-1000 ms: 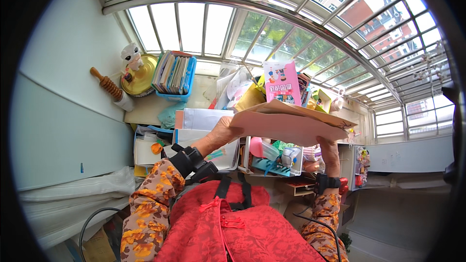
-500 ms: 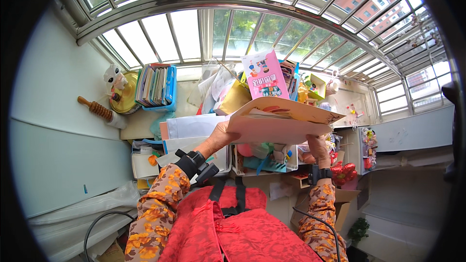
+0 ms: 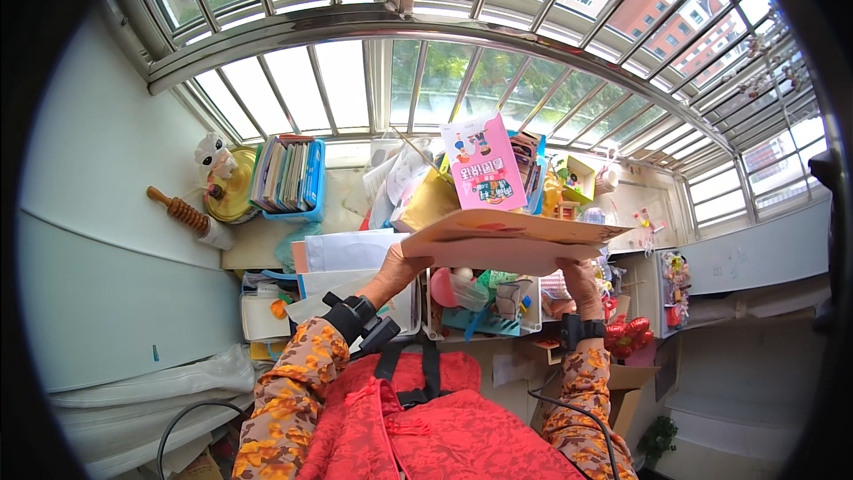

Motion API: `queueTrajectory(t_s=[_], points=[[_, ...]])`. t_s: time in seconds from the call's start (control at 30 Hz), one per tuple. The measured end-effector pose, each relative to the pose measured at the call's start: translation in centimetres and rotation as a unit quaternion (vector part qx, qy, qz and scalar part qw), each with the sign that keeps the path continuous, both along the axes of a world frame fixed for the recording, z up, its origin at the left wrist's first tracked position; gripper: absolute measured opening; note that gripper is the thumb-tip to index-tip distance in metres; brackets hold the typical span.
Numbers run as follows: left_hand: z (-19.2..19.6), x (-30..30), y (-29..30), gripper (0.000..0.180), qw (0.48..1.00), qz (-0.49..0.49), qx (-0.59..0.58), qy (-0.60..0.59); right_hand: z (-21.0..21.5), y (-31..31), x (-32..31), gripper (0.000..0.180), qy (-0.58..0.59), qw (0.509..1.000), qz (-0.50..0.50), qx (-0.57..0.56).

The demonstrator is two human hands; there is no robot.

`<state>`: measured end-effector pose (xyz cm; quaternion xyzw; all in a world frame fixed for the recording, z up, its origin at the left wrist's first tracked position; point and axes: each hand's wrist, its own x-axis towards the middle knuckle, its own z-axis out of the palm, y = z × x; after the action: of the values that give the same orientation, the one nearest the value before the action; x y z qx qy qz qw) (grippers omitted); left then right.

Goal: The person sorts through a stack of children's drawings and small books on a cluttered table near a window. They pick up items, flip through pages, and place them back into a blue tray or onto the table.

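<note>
A stack of large paper sheets [image 3: 506,253], tan on top and pale beneath, spans the space between my hands. At its left end my left hand [image 3: 397,271] is closed on the edge, the thumb near the corner. My right hand [image 3: 581,284] grips the other end from below, its fingers partly hidden by the sheets. Just beyond the sheets, a pink book [image 3: 484,163] leans on a gold-coloured box [image 3: 425,200]. Below them sits a white bin [image 3: 435,324] with soft toys and colourful bits.
On the left of the sill stand a blue basket of books [image 3: 306,213], a round yellow tin [image 3: 233,191], a white figurine [image 3: 211,156] and a ridged wooden roller [image 3: 182,206]. White papers [image 3: 351,253] lie left of my hands. Barred windows [image 3: 498,80] run behind; a red balloon-like thing [image 3: 628,338] is at right.
The sheets have dropped lower relative to the pink book and tilted flatter, both hands still holding them. The whole scene has shifted slightly down in view.
</note>
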<state>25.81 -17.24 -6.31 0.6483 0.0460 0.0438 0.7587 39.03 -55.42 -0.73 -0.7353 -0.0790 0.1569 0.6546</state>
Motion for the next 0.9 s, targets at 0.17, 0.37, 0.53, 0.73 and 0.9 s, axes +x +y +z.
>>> queueTrajectory(t_s=[0.17,0.37,0.53,0.73,0.9], points=[[0.4,-0.7,0.3,0.021,0.995,-0.051,-0.019,0.080,0.1,1.2,-0.2,0.022,0.028,0.998,-0.025,-0.043],[3.1,-0.7,0.7,0.019,0.999,0.000,-0.032,-0.006,3.2,1.5,0.4,0.023,-0.003,0.998,0.005,-0.056],[6.2,-2.9,4.0,0.029,0.992,-0.052,-0.084,0.078,6.5,3.6,-0.1,0.029,0.031,0.998,0.058,0.012],[7.4,-5.5,6.4,0.037,0.977,-0.021,-0.152,0.145,7.7,7.7,-2.5,0.035,0.157,0.980,0.092,0.077],[6.7,-8.2,8.1,0.047,0.952,-0.037,-0.243,0.182,6.8,9.7,-4.6,0.044,0.209,0.964,0.101,0.128]])
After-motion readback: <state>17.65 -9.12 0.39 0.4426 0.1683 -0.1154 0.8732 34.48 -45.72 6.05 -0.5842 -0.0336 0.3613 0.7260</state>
